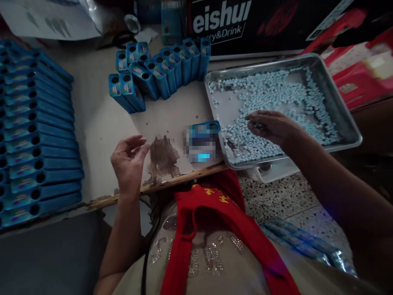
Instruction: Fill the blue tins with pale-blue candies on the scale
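My left hand [129, 159] is raised above the table's front edge with its fingers curled toward the thumb. Something small and pale may be between them, but I cannot make it out. Over the metal tray [344, 106], my right hand [273, 127] is cupped, palm turned inward, with several small tablet-like candies [285, 90] showing in it. Many more of these pale blue and white pieces cover the tray's bottom. Between my hands lies a small blue box [206, 128], its front part blurred out.
Blue boxes with round dark holes [153, 73] stand in a loose cluster at the back. Long rows of similar boxes [39, 139] fill the left side. A black carton [245, 28] stands behind the tray. Red bags [362, 82] lie right. The wooden table edge [184, 177] is chipped.
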`<state>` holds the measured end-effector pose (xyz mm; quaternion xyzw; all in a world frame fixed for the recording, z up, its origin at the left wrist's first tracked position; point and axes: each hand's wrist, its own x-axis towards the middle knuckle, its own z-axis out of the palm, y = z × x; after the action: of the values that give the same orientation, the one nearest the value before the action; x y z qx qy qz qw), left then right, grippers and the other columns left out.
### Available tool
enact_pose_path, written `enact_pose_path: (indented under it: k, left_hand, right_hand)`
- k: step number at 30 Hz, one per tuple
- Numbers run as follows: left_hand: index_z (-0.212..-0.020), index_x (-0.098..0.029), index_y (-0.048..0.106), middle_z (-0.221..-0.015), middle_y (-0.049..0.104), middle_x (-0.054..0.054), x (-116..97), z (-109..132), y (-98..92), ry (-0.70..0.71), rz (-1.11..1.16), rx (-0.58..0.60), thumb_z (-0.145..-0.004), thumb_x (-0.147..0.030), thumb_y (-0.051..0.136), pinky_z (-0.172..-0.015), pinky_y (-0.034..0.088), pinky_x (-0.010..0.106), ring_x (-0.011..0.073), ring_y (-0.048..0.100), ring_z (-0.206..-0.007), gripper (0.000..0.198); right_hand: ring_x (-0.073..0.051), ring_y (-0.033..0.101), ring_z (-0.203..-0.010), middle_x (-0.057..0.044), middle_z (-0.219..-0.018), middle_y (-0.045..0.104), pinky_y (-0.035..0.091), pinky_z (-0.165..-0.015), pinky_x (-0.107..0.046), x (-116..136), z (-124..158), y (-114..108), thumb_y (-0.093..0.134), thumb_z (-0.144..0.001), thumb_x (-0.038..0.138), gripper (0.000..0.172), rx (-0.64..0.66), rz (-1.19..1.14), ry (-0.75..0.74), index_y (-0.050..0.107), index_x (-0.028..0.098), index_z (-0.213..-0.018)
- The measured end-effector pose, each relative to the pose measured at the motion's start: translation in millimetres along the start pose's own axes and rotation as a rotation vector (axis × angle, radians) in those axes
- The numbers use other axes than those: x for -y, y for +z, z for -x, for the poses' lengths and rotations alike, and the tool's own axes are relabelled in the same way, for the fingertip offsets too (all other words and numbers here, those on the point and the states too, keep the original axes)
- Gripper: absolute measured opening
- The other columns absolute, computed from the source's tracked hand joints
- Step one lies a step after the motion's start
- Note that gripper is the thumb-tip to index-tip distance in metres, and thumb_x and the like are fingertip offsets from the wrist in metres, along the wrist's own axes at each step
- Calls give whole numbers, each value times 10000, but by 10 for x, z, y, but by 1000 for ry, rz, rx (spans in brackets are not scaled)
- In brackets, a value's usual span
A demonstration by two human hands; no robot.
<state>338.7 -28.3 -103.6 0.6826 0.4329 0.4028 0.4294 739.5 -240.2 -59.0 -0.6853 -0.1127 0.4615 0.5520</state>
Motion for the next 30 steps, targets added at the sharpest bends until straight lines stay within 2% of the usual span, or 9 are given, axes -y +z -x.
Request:
enact_pose_path:
  k: [3,5,9,12,15,19,23,27,30]
  left_hand:
    - [-1231,-239,832,-1124,853,64,24,62,-31,31,11,3,-931,-243,950,-1096,738,422,241,863,-1079,322]
    - [-1240,-245,831,-1151,854,63,28,58,-41,60,-22,25,-944,-239,950,-1133,729,431,243,862,-1099,319]
    - [-1279,-258,817,-1168,846,60,75,4,-86,88,-66,34,-957,-235,955,-1165,721,453,248,853,-1115,351]
    - [-1306,-274,801,-1142,830,48,129,-2,-113,66,-86,23,-967,-244,951,-1168,722,462,250,846,-1115,372]
    - [-1313,-281,802,-1140,835,41,155,20,-122,41,-83,18,-959,-235,950,-1178,719,472,250,847,-1118,387]
    - [-1305,-266,811,-1132,844,45,133,33,-98,22,-67,35,-918,-207,960,-1173,722,466,248,852,-1108,419]
    - [-1249,-251,824,-1152,857,56,76,35,-16,5,-72,70,-909,-217,955,-1122,732,436,250,852,-1098,366]
    - [-1255,-240,834,-1185,869,63,41,55,93,10,-56,133,-919,-239,940,-1126,711,424,251,854,-1115,352]
    - [-1315,-251,822,-1193,868,61,41,66,208,56,-28,189,-956,-240,933,-1135,695,417,249,854,-1132,376]
  right_hand:
    - [-120,676,-738,-63,-854,760,538,-680,-225,34,70,122,809,-1042,43,212,-71,-24,41,785,192,-893]
    - [-119,701,-770,-64,-873,750,552,-702,-221,57,107,229,738,-1030,-17,236,-97,-59,64,801,180,-917]
    - [-95,637,-689,-60,-841,732,516,-632,-204,148,177,406,754,-1037,-2,218,-43,-25,44,819,156,-903]
    - [-90,592,-635,-47,-787,718,493,-583,-208,269,226,503,868,-1046,106,167,61,76,-18,830,157,-891]
    - [-96,580,-605,-35,-742,709,458,-542,-214,414,263,603,874,-1069,148,194,149,180,-68,820,169,-885]
    - [-72,517,-550,-17,-692,682,386,-497,-196,567,296,770,846,-1100,114,271,186,294,-121,783,175,-844]
    - [-49,464,-512,17,-631,634,334,-471,-172,628,326,931,771,-1112,22,356,200,349,-177,751,186,-795]
    - [-54,467,-509,22,-630,639,332,-475,-190,650,364,945,759,-1095,0,354,196,366,-243,756,195,-798]
    - [-74,511,-555,-2,-678,672,371,-519,-221,663,361,795,756,-1091,22,314,163,334,-305,778,198,-832]
